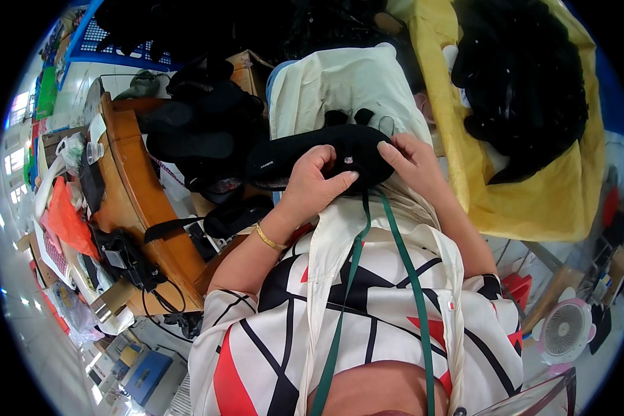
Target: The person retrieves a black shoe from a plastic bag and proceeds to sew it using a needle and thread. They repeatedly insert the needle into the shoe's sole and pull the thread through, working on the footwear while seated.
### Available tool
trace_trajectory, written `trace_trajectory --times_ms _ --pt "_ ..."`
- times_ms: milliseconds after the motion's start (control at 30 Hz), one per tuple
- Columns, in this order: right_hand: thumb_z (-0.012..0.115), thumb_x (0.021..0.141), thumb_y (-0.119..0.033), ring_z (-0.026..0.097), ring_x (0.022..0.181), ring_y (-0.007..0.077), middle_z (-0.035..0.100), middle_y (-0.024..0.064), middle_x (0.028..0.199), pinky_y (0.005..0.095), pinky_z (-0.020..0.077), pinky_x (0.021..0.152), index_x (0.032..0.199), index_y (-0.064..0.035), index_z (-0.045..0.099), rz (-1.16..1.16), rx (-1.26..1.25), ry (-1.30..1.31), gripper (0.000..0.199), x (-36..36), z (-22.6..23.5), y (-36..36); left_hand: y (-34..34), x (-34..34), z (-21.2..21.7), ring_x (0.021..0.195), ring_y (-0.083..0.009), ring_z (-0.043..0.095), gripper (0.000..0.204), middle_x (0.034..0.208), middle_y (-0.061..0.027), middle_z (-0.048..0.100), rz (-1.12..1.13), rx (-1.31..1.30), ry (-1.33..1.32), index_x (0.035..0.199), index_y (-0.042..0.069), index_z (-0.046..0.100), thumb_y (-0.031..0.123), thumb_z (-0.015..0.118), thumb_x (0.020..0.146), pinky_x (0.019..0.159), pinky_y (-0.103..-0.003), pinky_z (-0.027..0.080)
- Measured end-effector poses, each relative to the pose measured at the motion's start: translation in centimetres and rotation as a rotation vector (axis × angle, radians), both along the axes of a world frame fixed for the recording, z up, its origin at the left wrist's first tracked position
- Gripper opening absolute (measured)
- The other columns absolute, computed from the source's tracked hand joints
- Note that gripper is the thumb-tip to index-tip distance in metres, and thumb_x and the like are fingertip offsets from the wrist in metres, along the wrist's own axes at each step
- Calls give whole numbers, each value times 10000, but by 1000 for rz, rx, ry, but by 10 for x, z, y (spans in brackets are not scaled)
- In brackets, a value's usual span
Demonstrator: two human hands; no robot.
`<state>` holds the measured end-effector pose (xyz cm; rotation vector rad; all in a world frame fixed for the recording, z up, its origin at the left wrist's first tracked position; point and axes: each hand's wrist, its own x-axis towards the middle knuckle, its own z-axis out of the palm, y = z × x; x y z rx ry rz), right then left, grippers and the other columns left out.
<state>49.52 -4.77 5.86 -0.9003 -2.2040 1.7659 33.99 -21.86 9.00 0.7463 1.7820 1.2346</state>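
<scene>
A soft black shoe (291,154) lies sideways across my lap, its long end toward the left and a small pale mark on it. My left hand (317,182) grips its near side, thumb and fingers bent on the black fabric. At the right end, my right hand (410,158) holds the edge with the thumb on top and the fingers curled round. Between my thumbs a small pinkish spot shows on the shoe. Beneath it is a cream cloth (340,76) with several small black pieces on it.
Several black shoes (191,142) are heaped at the left beside a wooden table (128,166). On the right, a yellow-lined container (534,218) holds a pile of black items (527,83). A white fan (567,327) stands low at the right; a blue crate (83,45) is at the far left.
</scene>
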Motion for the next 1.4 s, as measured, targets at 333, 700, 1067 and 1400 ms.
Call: trace_trajectory --times_ms 333,700,1067,1400 --pt "628 952 -277 572 858 103 653 13 910 274 463 794 969 8 703 -233 -321 25 295 16 1 31 29 -13 21 741 -88 496 156 840 7 567 -27 179 264 912 10 637 152 698 927 676 -247 440" --pt "544 1033 -336 536 733 76 560 -11 739 242 473 723 1014 10 670 -918 -173 243 369 100 -31 118 49 -30 -19 765 -254 598 138 824 -99 628 -86 42 527 938 24 697 151 687 886 707 -339 483" --pt "576 1015 -286 517 696 47 593 -27 781 218 457 657 945 -28 672 -201 -378 116 284 26 -10 11 69 -32 -57 749 -123 626 166 847 -28 676 96 95 -129 995 37 673 178 666 908 675 -266 482" --pt "622 984 -211 523 663 111 569 -9 708 278 448 621 869 1 662 -109 -542 187 245 -32 8 -17 15 -23 -20 911 -96 628 195 941 -20 638 25 233 -393 1084 35 603 0 585 893 813 -244 505"
